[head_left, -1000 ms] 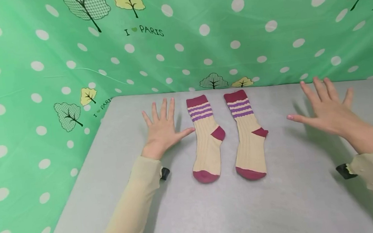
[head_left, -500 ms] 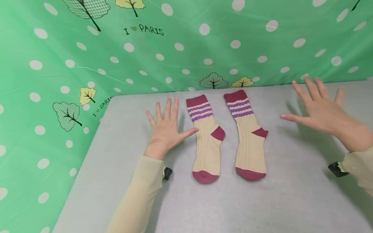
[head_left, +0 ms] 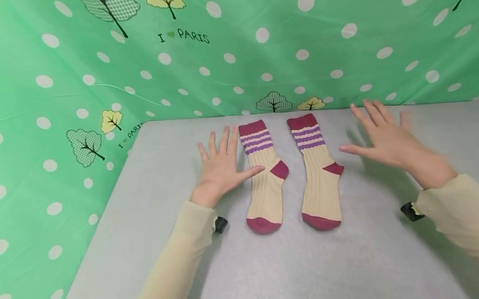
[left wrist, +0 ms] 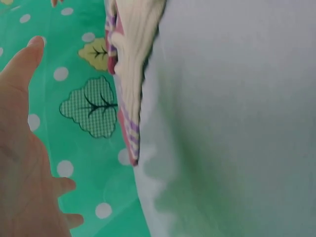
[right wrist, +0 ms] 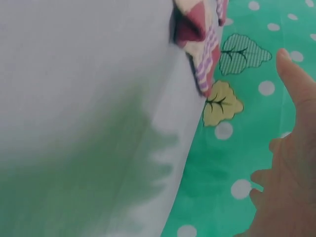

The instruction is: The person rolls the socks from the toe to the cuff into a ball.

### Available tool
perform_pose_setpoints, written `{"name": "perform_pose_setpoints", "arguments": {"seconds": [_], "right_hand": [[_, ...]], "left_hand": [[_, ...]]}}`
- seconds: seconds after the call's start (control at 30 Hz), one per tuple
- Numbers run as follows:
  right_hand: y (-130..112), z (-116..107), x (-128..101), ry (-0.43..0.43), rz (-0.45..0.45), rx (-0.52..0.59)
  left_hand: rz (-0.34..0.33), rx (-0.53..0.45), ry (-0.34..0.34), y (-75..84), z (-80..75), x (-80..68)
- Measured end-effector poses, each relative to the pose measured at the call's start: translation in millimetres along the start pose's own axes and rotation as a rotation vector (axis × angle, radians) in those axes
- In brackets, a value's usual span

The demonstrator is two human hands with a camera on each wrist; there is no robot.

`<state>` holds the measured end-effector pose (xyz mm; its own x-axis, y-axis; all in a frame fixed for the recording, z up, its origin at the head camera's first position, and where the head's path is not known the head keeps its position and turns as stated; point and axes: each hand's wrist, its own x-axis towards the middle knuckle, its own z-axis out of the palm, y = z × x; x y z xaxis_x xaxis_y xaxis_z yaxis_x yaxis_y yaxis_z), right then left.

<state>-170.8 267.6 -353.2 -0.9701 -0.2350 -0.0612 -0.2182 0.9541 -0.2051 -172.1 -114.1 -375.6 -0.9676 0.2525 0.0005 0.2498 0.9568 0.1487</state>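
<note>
- Here, two cream ribbed socks with magenta cuffs, heels and toes and purple stripes lie flat, side by side but apart, on the grey padded table [head_left: 277,271], cuffs toward the far edge and toes toward the person.
- The left sock [head_left: 263,178] and the right sock [head_left: 317,173] lie in the same direction, heels pointing right, which reads as a tidy laid-out pair.
- The left hand [head_left: 220,168] is spread with straight fingers, palm down, just beside the left sock; its thumb tip reaches the sock's edge near the heel, though real contact cannot be told. It holds nothing.
- The right hand [head_left: 383,138] is likewise spread and empty, fingers straight, hovering above the table to the right of the right sock; its thumb points toward the heel but stays apart from it.
- Both forearms wear pale yellow sleeves [head_left: 177,266], each with a small black camera mount at the wrist.
- A green dotted cloth with tree prints [head_left: 43,91] hangs behind and to the left of the table; the wrist views show it past the table's far edge, beyond the sock cuffs.
- Nothing lies between either hand and its nearest sock.
</note>
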Motion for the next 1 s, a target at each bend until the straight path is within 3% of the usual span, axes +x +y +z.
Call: {"name": "perform_pose_setpoints", "arguments": {"seconds": [0.53, 0.83, 1.0], "right_hand": [[-38, 7, 27, -0.005, -0.143, 0.053], [-63, 9, 38, -0.04, -0.168, 0.07], [-78, 11, 47, -0.061, -0.185, 0.089]], "left_hand": [[0.086, -0.132, -0.045, 22.7, 4.2, -19.5], [0.119, -0.182, -0.087, 30.8, 11.9, -33.4], [0.115, -0.261, -0.121, 31.0, 15.8, -42.3]]}}
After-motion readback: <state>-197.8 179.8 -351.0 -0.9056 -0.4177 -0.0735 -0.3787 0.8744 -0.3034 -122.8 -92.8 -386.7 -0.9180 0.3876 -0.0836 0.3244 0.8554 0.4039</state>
